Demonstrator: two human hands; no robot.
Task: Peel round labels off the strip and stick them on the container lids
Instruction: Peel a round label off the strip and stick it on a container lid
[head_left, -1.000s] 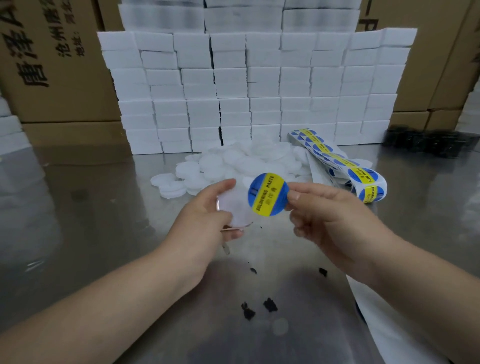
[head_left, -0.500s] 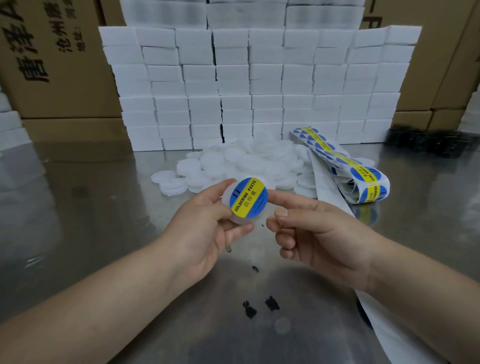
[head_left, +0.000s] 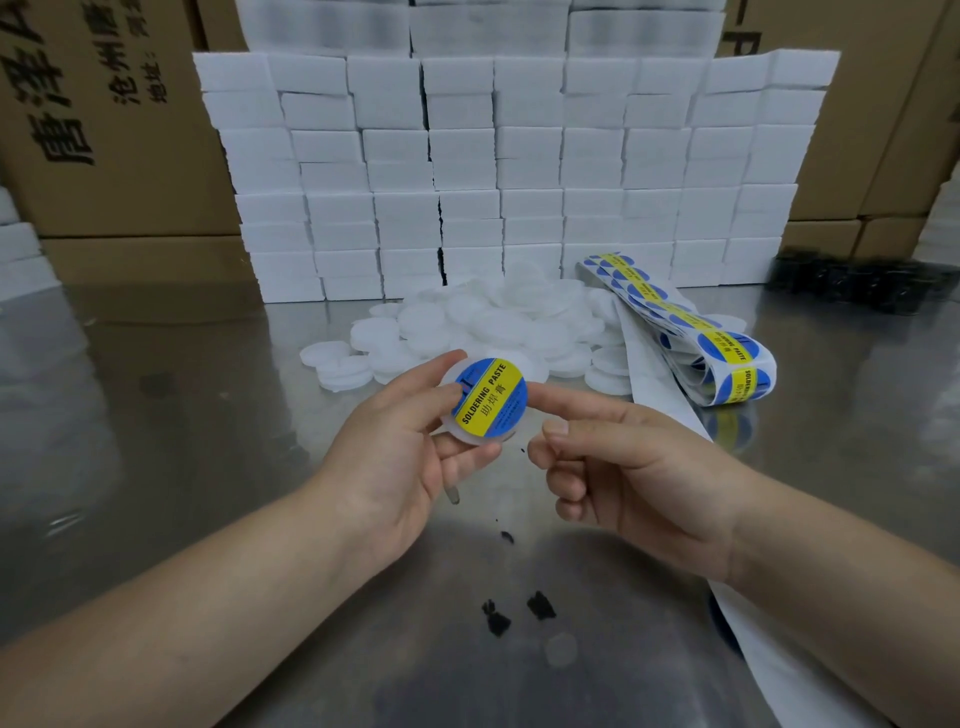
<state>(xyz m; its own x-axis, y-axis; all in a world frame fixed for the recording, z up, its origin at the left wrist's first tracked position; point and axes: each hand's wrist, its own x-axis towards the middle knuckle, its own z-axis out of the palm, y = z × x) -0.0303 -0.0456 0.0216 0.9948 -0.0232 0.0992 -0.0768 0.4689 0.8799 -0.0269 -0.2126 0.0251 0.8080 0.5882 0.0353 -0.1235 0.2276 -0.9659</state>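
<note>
My left hand (head_left: 410, 441) holds a translucent white round lid (head_left: 467, 434) between thumb and fingers, tilted toward me. A round blue and yellow label (head_left: 491, 397) reading SOLDERING PASTE lies on the lid's top. The index finger of my right hand (head_left: 639, 467) points at the label's right edge and touches it; its other fingers are curled and hold nothing. The folded label strip (head_left: 727, 364) lies to the right on the metal table (head_left: 156, 441). A pile of bare white lids (head_left: 493, 327) sits behind my hands.
A wall of stacked white foam blocks (head_left: 509, 171) stands behind the pile, with cardboard boxes (head_left: 114, 130) behind it. Empty white backing paper (head_left: 810, 670) trails under my right forearm. Dark specks (head_left: 519, 608) lie on the table near me. Black objects (head_left: 857, 280) sit at the far right.
The label, pinched in my right hand a second ago, now lies on the lid held by my left hand. My right hand has let go of it and only its index fingertip touches the edge.
</note>
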